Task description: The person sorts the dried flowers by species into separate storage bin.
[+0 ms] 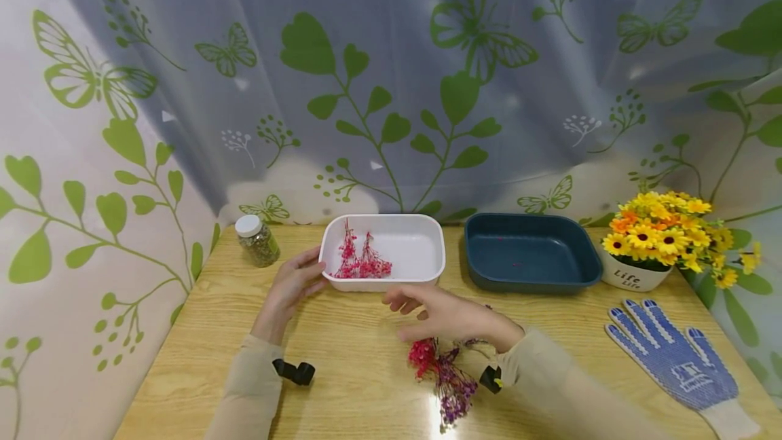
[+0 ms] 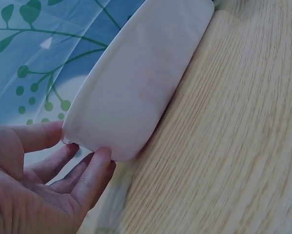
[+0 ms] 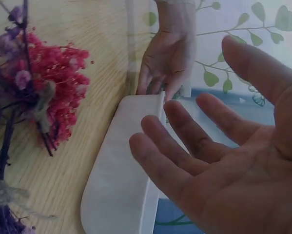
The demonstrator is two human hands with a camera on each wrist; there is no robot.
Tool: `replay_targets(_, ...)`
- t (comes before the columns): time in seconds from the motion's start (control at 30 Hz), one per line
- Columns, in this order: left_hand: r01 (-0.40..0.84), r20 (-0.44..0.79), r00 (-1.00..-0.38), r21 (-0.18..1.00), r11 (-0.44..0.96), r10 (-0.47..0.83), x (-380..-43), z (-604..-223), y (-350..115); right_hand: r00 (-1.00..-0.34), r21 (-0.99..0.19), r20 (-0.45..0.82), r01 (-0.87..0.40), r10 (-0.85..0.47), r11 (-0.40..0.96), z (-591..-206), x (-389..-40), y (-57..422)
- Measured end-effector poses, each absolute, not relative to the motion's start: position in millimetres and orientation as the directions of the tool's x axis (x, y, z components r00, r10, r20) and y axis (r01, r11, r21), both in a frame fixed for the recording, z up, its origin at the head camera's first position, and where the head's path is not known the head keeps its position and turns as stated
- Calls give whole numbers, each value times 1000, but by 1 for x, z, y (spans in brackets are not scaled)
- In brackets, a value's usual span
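My left hand (image 1: 294, 285) grips the left end of a white rectangular tray (image 1: 421, 284), its thumb and fingers at the rim and end wall in the left wrist view. Sprigs of small red dried flowers (image 1: 364, 265) lie in the tray's left half. My right hand (image 1: 449, 314) hovers in front of the tray's right end, palm turned toward it, fingers spread and holding nothing. Below that hand lie a red dried flower bunch (image 1: 421, 356) and a purple one (image 1: 456, 396), tied with twine (image 3: 44, 105) in the right wrist view; the wrist partly covers their stems.
A dark blue tray (image 1: 531, 285) with tiny red bits in it stands to the right. Beyond it are potted yellow flowers (image 1: 668, 236) and a blue-and-white glove (image 1: 684, 358). A white-lidded jar (image 1: 259, 243) stands at the back left, before a patterned curtain (image 1: 391, 87).
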State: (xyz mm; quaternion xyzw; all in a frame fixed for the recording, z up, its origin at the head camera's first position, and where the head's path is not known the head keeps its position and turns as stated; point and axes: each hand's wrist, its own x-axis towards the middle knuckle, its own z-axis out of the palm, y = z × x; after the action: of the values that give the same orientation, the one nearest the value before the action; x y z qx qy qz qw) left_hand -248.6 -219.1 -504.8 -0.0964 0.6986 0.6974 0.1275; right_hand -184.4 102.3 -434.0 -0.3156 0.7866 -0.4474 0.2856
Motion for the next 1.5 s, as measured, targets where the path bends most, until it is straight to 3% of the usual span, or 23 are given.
replay_targets(0.3, -317, -317, -948, 948, 11, 34, -248, -503, -218, -606, -644, -223, -497, -764, 582, -446, -176, 102)
replay_targets(0.6, -305, -306, -951, 952, 15, 33, -248, -503, -218, -657, -485, -317, -508, -685, 712, -457, -166, 97)
replay_targets(0.8, -296, -296, -954, 955, 1, 42, -246, -504, -218, -671, -434, -310, -530, -673, 728, -462, -162, 97)
replay_targets(1.1, -300, -299, -953, 954, -5, 44, -247, -506, -218, -683, -448, -274, -532, -677, 718, -467, -164, 99)
replay_targets(1.5, -314, -313, -949, 949, -6, 44, -247, -505, -218, -647, -613, -217, -492, -731, 618, -456, -176, 116)
